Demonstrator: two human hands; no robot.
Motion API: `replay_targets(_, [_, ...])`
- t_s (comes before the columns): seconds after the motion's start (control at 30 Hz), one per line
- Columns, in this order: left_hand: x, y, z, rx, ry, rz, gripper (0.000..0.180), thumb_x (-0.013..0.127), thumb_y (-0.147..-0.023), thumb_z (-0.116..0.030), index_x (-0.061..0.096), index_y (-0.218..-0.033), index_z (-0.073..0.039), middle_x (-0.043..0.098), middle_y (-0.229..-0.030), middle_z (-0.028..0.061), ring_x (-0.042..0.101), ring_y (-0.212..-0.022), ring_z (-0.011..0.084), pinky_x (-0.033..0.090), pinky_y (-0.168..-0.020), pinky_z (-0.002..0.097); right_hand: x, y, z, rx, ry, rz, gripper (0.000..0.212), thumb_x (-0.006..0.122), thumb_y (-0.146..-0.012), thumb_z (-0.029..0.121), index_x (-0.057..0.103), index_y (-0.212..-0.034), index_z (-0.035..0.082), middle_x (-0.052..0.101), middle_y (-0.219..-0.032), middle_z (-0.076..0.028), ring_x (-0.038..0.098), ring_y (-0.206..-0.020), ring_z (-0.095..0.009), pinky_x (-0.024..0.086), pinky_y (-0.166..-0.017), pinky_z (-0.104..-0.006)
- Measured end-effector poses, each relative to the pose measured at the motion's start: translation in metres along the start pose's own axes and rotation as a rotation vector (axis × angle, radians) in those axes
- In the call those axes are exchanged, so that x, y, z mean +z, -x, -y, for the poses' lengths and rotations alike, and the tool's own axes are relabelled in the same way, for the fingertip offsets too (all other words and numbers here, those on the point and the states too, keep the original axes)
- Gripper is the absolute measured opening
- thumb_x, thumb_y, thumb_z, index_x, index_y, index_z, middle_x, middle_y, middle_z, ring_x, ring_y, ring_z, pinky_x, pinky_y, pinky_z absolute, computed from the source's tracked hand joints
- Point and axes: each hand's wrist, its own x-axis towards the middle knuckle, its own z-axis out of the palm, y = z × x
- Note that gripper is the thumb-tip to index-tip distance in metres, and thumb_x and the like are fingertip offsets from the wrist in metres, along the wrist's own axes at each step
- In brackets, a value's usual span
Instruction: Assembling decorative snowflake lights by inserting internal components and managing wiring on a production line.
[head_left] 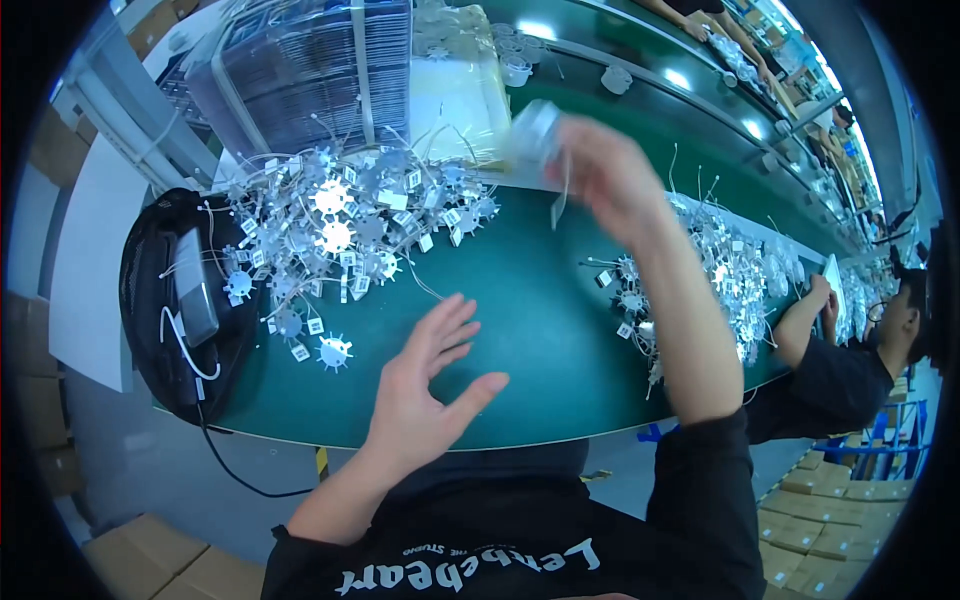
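Observation:
My left hand [425, 385] hovers over the green tabletop with fingers stretched and thumb apart, holding nothing. Raised toward the far side, my right hand [612, 175] is smeared by motion and closed on a clear plastic cup-like piece [535, 132]. A thin wire with a small white tag [558, 210] hangs below that hand. Beyond my left hand spreads a pile of silvery star-shaped plates [335, 215] with white wires and square tags. A similar heap [735, 270] of wired pieces lies to the right, partly behind my right forearm.
A strapped stack of thin sheets [300, 75] stands far left beside a plastic-wrapped block [455, 105]. A black mesh bag [150, 290] holding a power bank [197, 285] lies at the left edge. Clear cups [617, 79] sit on the green conveyor [650, 125]. A co-worker [840, 365] works at right.

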Motion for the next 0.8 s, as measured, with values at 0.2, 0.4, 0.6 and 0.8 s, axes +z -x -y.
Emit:
replay_targets(0.2, [-0.007,0.004,0.009,0.201,-0.432,0.146,0.049,0.082,-0.094,-0.006,0.065,-0.14,0.001,0.073,-0.137,0.0187,0.075,-0.119,0.0317,0.06,-0.103,0.0422,-0.105,-0.173,0.047,-0.163,-0.598,-0.425,0.05,0.057,-0.114,0.032,0.05,-0.153,0.001,0.058,-0.15,-0.017,0.065,-0.13,-0.036,0.061,-0.099,-0.0425])
replay_targets(0.4, [-0.007,0.005,0.006,0.301,-0.577,0.191,0.03,0.081,-0.091,-0.006,0.075,-0.12,0.001,0.076,-0.129,0.019,0.076,-0.114,0.0342,0.061,-0.099,0.0423,-0.16,-0.214,0.005,-0.47,1.964,-0.608,0.048,0.065,-0.1,0.018,0.058,-0.148,0.014,0.061,-0.148,-0.024,0.059,-0.137,-0.047,0.057,-0.105,-0.0562])
replay_targets(0.6, [-0.007,-0.002,0.006,0.353,-0.571,0.197,0.029,0.081,-0.09,-0.006,0.074,-0.117,0.002,0.077,-0.125,0.0193,0.076,-0.11,0.0362,0.061,-0.096,0.042,-0.163,-0.221,0.022,-0.183,1.85,-0.215,0.066,0.076,-0.085,0.016,0.056,-0.148,0.017,0.069,-0.137,-0.023,0.066,-0.127,-0.043,0.058,-0.101,-0.0498])
replay_targets(0.8, [-0.008,0.005,0.008,0.308,-0.5,0.2,0.046,0.084,-0.088,-0.006,0.069,-0.13,0.002,0.071,-0.133,0.0214,0.073,-0.112,0.0366,0.061,-0.094,0.0432,-0.051,-0.107,0.051,-0.398,1.831,-0.116,0.069,0.081,-0.082,0.019,0.057,-0.147,0.017,0.073,-0.116,-0.022,0.071,-0.108,-0.045,0.058,-0.092,-0.0533])
